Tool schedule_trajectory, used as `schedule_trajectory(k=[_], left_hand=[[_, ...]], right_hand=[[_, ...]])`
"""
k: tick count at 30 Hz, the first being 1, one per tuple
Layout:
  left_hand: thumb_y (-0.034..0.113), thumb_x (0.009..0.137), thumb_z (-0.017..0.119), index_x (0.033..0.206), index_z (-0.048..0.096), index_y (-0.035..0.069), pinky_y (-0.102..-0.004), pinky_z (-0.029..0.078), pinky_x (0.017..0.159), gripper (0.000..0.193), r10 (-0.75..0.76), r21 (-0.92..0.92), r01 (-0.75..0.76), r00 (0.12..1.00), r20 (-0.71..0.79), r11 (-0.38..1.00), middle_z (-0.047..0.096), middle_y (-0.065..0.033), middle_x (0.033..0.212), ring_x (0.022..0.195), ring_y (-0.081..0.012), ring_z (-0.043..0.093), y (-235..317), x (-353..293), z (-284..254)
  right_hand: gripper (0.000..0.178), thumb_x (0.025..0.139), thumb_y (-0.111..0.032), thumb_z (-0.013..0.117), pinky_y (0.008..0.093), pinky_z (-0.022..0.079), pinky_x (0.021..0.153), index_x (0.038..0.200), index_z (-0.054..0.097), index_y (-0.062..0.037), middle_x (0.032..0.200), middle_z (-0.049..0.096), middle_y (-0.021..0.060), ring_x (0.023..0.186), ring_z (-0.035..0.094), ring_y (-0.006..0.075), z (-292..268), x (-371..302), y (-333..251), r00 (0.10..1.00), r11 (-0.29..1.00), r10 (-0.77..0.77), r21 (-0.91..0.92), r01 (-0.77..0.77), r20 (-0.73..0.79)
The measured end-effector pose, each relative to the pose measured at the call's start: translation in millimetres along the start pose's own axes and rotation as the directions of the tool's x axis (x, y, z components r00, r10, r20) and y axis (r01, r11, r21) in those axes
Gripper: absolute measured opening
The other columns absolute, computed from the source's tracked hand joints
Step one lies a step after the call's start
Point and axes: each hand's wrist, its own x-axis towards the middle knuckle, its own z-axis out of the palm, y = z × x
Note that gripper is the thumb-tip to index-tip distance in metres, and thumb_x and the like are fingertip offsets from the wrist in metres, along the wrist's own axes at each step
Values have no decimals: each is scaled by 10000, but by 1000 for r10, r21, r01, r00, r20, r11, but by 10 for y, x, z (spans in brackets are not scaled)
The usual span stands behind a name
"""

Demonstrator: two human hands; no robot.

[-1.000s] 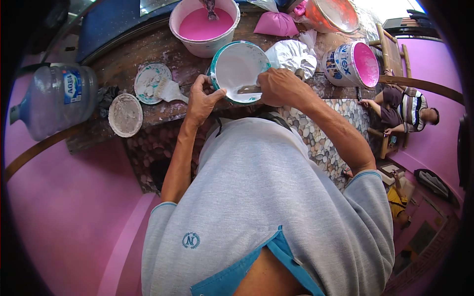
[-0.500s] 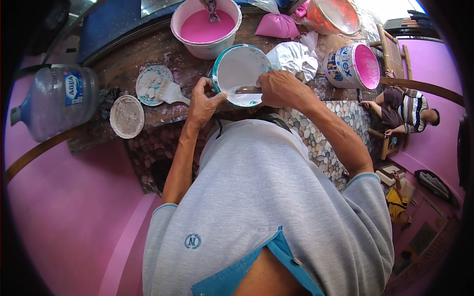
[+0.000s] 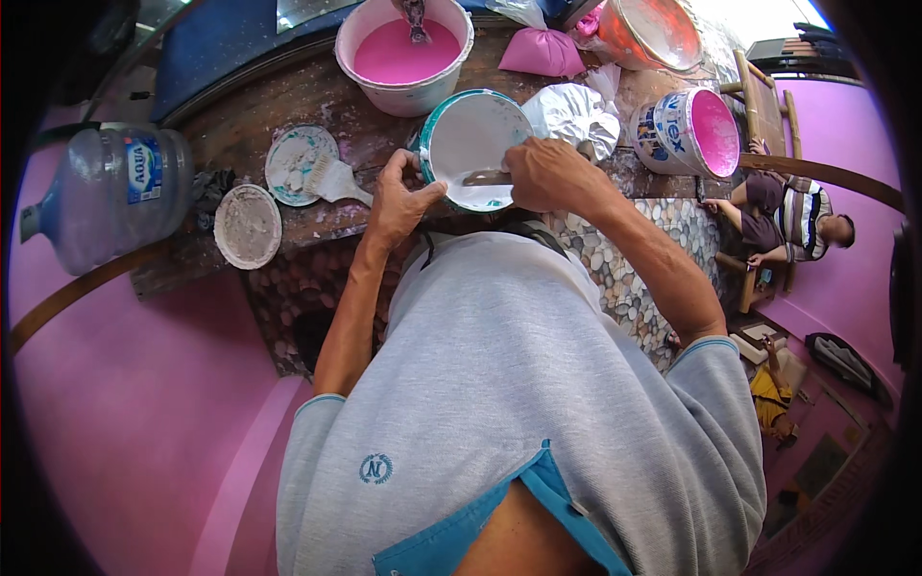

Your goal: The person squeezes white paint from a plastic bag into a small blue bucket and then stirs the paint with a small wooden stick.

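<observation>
A white bucket with a green rim stands tilted toward me on the wooden table, white material coating its inside. My left hand grips it at the near left, thumb over the rim. Closed at the bucket's right side, my right hand holds a flat, dull tool like a scraper, which reaches into the bucket. The tool's far end is hard to make out against the white. Left of my left hand, a wide paintbrush lies across a round, white-smeared lid.
Behind is a pail of pink paint with a tool standing in it. White and pink bags, a pink-lined bucket and an orange bucket stand rightward. Leftward are a shallow tub and water jug. People sit far right.
The bucket has shifted very slightly right. My right hand has moved the tool a little inside it, while my left hand keeps hold of the rim.
</observation>
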Motion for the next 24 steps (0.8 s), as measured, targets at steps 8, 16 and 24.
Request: schedule_trajectory(k=[8, 16, 24], left_hand=[[60, 766, 691, 903, 513, 53, -195, 427, 613, 224, 26, 146, -31, 999, 33, 989, 537, 26, 778, 696, -38, 493, 110, -10, -10], [61, 770, 694, 899, 500, 64, -197, 435, 616, 232, 36, 113, -41, 998, 48, 993, 548, 21, 782, 702, -36, 508, 7, -1, -41], [49, 725, 703, 879, 504, 42, -212, 448, 603, 251, -63, -41, 63, 998, 5, 997, 551, 7, 750, 672, -59, 504, 39, -28, -66]], right_hand=[[213, 688, -58, 476, 455, 483, 710, 773, 634, 57, 738, 615, 278, 724, 635, 379, -13, 179, 137, 983, 999, 50, 24, -46, -179], [218, 677, -68, 513, 438, 496, 696, 808, 651, 37, 733, 615, 277, 707, 633, 380, 134, -62, 120, 996, 999, -46, -27, 44, -71], [226, 707, -114, 500, 450, 500, 659, 796, 637, 42, 706, 619, 240, 681, 624, 396, 223, 49, 213, 972, 999, 44, 12, -42, -231]])
